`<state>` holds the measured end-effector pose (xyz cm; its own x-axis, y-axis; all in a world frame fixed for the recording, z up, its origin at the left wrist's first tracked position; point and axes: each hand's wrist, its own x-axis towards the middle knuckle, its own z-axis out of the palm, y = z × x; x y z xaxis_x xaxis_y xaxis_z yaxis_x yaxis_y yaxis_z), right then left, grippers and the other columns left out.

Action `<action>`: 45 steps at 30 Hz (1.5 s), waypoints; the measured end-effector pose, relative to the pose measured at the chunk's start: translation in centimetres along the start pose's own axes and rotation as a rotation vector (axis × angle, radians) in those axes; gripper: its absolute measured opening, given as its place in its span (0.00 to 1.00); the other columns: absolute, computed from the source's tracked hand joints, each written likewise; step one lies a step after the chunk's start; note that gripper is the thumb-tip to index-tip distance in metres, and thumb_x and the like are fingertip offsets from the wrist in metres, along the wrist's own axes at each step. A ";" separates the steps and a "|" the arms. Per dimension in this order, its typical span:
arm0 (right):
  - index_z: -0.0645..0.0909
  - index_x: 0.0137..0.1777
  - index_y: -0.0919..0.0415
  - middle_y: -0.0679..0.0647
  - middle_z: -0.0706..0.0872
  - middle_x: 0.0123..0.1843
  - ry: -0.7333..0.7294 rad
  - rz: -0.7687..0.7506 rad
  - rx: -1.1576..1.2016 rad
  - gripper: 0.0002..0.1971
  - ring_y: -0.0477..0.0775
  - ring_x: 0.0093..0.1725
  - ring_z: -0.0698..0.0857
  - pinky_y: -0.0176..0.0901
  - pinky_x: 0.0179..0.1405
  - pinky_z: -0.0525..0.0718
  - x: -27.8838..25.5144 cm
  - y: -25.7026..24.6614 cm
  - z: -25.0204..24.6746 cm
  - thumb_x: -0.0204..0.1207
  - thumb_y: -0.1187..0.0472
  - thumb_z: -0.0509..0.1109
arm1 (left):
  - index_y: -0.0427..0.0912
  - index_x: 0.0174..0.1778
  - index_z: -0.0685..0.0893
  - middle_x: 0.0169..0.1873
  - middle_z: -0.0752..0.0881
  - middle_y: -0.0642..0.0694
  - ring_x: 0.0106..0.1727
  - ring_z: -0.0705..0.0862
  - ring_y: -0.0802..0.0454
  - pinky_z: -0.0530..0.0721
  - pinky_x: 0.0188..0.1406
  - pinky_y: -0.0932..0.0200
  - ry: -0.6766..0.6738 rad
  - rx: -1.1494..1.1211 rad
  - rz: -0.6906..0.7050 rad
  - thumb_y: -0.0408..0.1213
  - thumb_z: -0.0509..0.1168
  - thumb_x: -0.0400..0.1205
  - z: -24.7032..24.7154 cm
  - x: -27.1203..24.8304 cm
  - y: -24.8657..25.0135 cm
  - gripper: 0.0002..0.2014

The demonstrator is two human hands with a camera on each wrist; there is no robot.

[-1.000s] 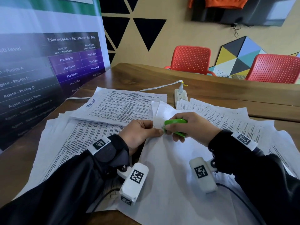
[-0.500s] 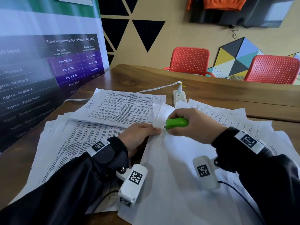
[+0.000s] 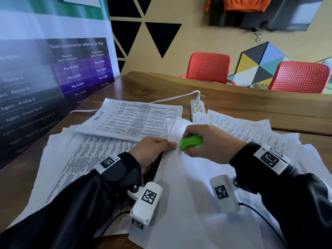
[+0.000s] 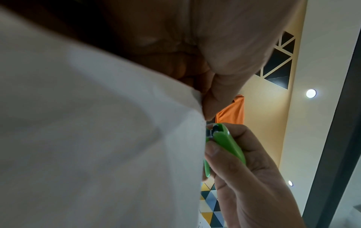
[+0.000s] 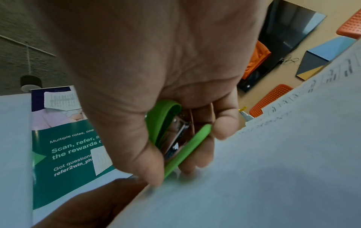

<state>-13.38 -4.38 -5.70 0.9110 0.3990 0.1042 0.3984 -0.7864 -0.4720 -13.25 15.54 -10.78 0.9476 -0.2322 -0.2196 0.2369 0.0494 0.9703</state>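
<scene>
Right hand [image 3: 212, 141] has its fingers curled round a small green stapler [image 3: 191, 142], nose right at the corner of the white paper stack [image 3: 188, 194], a bit nearer the person than the power strip [image 3: 197, 107]. Left hand [image 3: 152, 151] pinches that same corner just beside the stapler's nose, all over the wooden surface [image 3: 143, 87]

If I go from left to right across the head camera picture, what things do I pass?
Banner with the purple table → left hand, pinching the white sheet → green stapler → red chair at the far right.
</scene>
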 end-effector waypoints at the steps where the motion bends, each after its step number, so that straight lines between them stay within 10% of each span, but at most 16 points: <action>1: 0.82 0.47 0.46 0.46 0.87 0.42 -0.002 -0.001 0.008 0.09 0.48 0.41 0.83 0.36 0.39 0.80 0.0 0.0 0.1 0.70 0.54 0.78 | 0.37 0.31 0.91 0.32 0.89 0.37 0.28 0.85 0.45 0.85 0.33 0.58 0.003 0.007 0.002 0.31 0.73 0.80 0.0 0.0 0.0 0.10; 37: 0.79 0.47 0.47 0.48 0.86 0.41 -0.046 0.064 -0.084 0.09 0.50 0.41 0.84 0.43 0.38 0.81 -0.5 -1.3 0.7 0.71 0.58 0.76 | 0.32 0.40 0.93 0.42 0.92 0.31 0.38 0.87 0.41 0.87 0.52 0.44 -0.009 0.052 0.034 0.33 0.76 0.79 0.1 -0.1 -0.3 0.06; 45: 0.80 0.50 0.50 0.41 0.82 0.46 0.018 -0.175 -0.186 0.11 0.48 0.45 0.79 0.43 0.44 0.78 -0.8 -1.1 0.5 0.71 0.62 0.75 | 0.33 0.41 0.91 0.35 0.91 0.37 0.30 0.89 0.46 0.90 0.36 0.56 -0.092 -0.091 -0.025 0.30 0.71 0.82 0.0 -0.1 -0.1 0.06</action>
<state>-14.59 -3.60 -5.72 0.8275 0.5297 0.1861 0.5614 -0.7800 -0.2763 -13.34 15.52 -10.83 0.9185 -0.3225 -0.2288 0.2824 0.1298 0.9505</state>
